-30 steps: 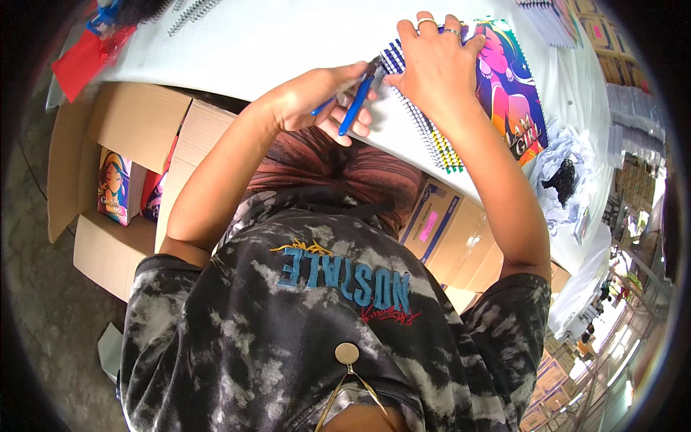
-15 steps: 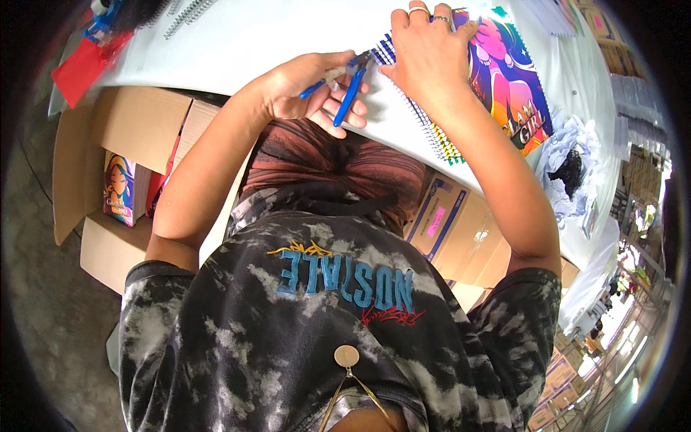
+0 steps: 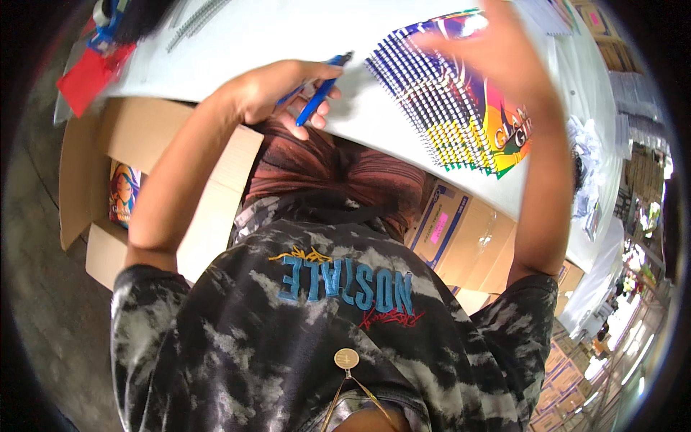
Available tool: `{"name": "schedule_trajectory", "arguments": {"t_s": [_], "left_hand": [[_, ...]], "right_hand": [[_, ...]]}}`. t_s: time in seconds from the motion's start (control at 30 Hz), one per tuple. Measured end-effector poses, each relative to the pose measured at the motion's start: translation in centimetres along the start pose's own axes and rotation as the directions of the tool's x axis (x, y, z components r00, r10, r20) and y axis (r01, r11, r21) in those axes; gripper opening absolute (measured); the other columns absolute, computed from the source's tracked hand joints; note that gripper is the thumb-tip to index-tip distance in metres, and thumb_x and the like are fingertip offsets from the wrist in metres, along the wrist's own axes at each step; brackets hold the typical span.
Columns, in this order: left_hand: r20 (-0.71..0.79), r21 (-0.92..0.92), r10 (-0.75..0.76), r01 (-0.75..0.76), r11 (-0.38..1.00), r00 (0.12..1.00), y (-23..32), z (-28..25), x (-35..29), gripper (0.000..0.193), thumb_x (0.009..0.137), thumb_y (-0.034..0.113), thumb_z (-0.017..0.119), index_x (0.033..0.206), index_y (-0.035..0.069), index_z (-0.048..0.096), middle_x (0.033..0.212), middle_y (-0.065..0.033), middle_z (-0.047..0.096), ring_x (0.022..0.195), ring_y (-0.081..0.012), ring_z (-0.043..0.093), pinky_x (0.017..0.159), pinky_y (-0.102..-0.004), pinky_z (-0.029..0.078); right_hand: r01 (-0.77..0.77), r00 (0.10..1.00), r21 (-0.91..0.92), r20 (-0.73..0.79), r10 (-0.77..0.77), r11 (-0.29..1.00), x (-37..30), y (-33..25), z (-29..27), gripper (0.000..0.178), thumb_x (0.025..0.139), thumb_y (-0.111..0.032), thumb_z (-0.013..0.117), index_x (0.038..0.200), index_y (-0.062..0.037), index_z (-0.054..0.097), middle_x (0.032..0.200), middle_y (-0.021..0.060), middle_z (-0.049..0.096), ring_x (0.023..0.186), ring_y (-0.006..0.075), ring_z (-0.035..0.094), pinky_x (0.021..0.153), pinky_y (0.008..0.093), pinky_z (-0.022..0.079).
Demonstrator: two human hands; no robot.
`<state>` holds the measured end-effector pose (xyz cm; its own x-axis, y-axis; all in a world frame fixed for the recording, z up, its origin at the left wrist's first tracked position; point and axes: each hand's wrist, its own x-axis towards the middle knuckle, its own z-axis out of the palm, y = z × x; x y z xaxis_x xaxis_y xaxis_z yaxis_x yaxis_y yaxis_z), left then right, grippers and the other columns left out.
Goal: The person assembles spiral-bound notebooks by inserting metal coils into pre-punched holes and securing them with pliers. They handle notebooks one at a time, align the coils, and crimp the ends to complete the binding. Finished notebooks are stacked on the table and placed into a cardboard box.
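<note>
My left hand (image 3: pixel 281 90) is closed around blue-handled pliers (image 3: pixel 319 96); their dark jaws point up and to the right, past the near edge of the white table. To the right lie several spiral-bound notebooks (image 3: pixel 511 137), overlapping in a fan. Their white coils (image 3: pixel 410 79) run in rows toward me, and the colourful cover on top shows a drawn figure. Over the upper part of these notebooks is my right hand (image 3: pixel 497 54), blurred by motion. One digit stretches out to the left; the other fingers are cut off at the picture's top.
An open cardboard box (image 3: pixel 93 180) on the left holds a book with a colourful cover (image 3: pixel 124 194). Another carton (image 3: pixel 468 230) stands under the table's right side. Loose metal coils (image 3: pixel 198 21), a red sheet (image 3: pixel 93 75) and crumpled pale plastic (image 3: pixel 586 165) lie on the table (image 3: pixel 237 57).
The notebooks have spread into a fan, showing more rows of coils. My right hand has shifted right and toward the top. The left hand with the pliers has drawn left, away from the coils.
</note>
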<state>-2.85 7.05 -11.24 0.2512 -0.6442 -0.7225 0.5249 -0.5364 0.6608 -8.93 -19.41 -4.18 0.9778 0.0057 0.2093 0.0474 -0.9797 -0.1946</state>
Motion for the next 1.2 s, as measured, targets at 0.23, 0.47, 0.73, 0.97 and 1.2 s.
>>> {"name": "schedule_trajectory", "arguments": {"t_s": [0.23, 0.47, 0.73, 0.97, 1.2], "left_hand": [[-0.534, 0.008, 0.472, -0.554, 0.832, 0.702, -2.9, 10.4, 5.7, 0.060, 0.093, 0.048, 0.042, 0.124, -0.004, 0.041, 0.101, -0.0096, 0.054, 0.098, -0.0187, 0.051, 0.087, -0.0318, 0.040], [-0.531, -0.155, 0.494, -0.653, 0.742, 0.688, 4.9, 7.6, 14.6, 0.068, 0.091, 0.052, 0.044, 0.115, -0.012, 0.041, 0.098, -0.0208, 0.060, 0.089, -0.0236, 0.060, 0.079, -0.0330, 0.048], [0.285, 0.544, 0.699, -0.711, 0.445, 0.656, 14.4, 1.2, 20.2, 0.056, 0.093, 0.039, 0.045, 0.112, -0.013, 0.052, 0.104, -0.0195, 0.061, 0.094, -0.0235, 0.060, 0.083, -0.0340, 0.048], [-0.659, 0.103, 0.528, -0.632, 0.768, 0.535, 2.4, 3.5, 9.3, 0.065, 0.090, 0.062, 0.034, 0.100, 0.000, 0.052, 0.080, -0.0036, 0.054, 0.068, -0.0092, 0.047, 0.059, -0.0254, 0.040], [-0.572, -0.021, 0.630, -0.777, 0.630, 0.526, 0.4, 11.7, 8.2, 0.050, 0.098, 0.038, 0.036, 0.124, -0.004, 0.038, 0.113, -0.0123, 0.050, 0.103, -0.0144, 0.045, 0.092, -0.0300, 0.037]], "right_hand": [[-0.771, 0.608, 0.636, 0.747, 0.268, -0.025, -6.0, 17.7, 1.2, 0.056, 0.091, -0.048, 0.046, 0.121, -0.0009, 0.052, 0.116, 0.0109, 0.059, 0.102, 0.0180, 0.058, 0.090, 0.0316, 0.047], [-0.563, 0.685, 0.744, 0.664, 0.301, -0.360, -9.9, 7.7, 2.0, 0.059, 0.088, -0.048, 0.053, 0.126, -0.0032, 0.046, 0.120, 0.0110, 0.056, 0.105, 0.0214, 0.056, 0.093, 0.0349, 0.044], [-0.058, 0.584, 0.876, 0.419, 0.695, -0.480, -9.7, -1.7, 5.0, 0.062, 0.088, -0.049, 0.052, 0.134, -0.0094, 0.038, 0.131, 0.0059, 0.047, 0.120, 0.0208, 0.043, 0.102, 0.0383, 0.033], [-0.134, 0.772, 0.854, 0.408, 0.487, -0.503, -10.4, 17.0, 4.4, 0.089, 0.082, -0.072, 0.036, 0.141, -0.0057, 0.028, 0.142, 0.0150, 0.033, 0.130, 0.0254, 0.033, 0.108, 0.0410, 0.023], [-0.377, 0.865, 0.853, 0.463, 0.190, -0.361, -9.5, 15.5, 5.5, 0.067, 0.087, -0.054, 0.049, 0.132, -0.0056, 0.041, 0.125, 0.0093, 0.053, 0.112, 0.0196, 0.053, 0.095, 0.0357, 0.042]]}}
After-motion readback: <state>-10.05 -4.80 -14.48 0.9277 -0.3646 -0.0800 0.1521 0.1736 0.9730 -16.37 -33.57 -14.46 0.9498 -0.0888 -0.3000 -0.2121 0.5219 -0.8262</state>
